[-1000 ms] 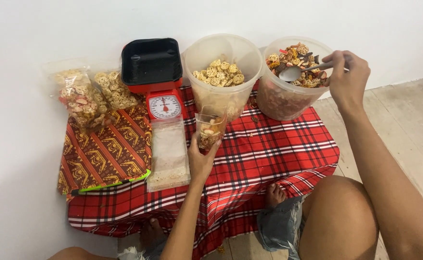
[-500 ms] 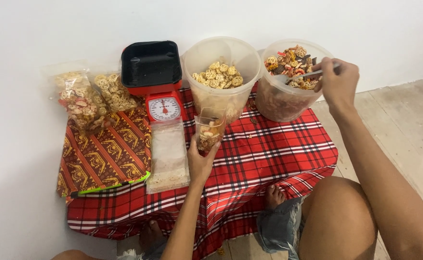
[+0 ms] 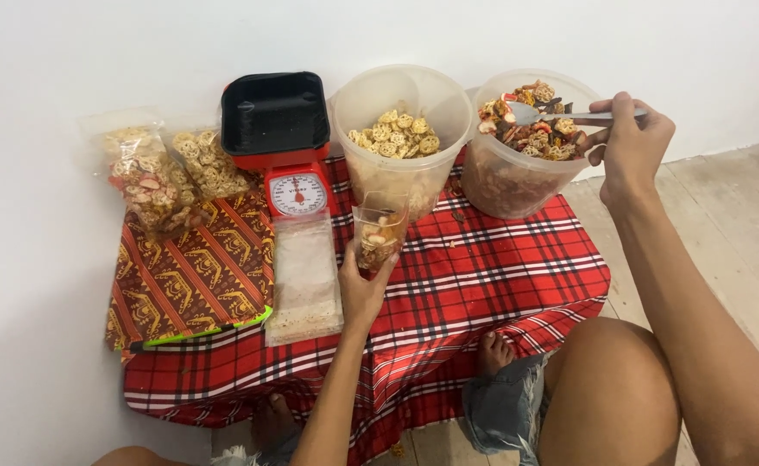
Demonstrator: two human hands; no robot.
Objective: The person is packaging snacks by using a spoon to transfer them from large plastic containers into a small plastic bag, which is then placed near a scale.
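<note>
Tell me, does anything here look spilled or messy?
Slightly: a few crumbs lie on the red plaid cloth between the two tubs. Otherwise the spoon sits level over the mixed-snack tub.

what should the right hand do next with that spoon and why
Probably carry the metal spoon over to the small clear plastic bag and tip it in. The right hand holds the spoon loaded above the clear tub of mixed crackers, while the left hand holds the bag open, only partly filled.
</note>
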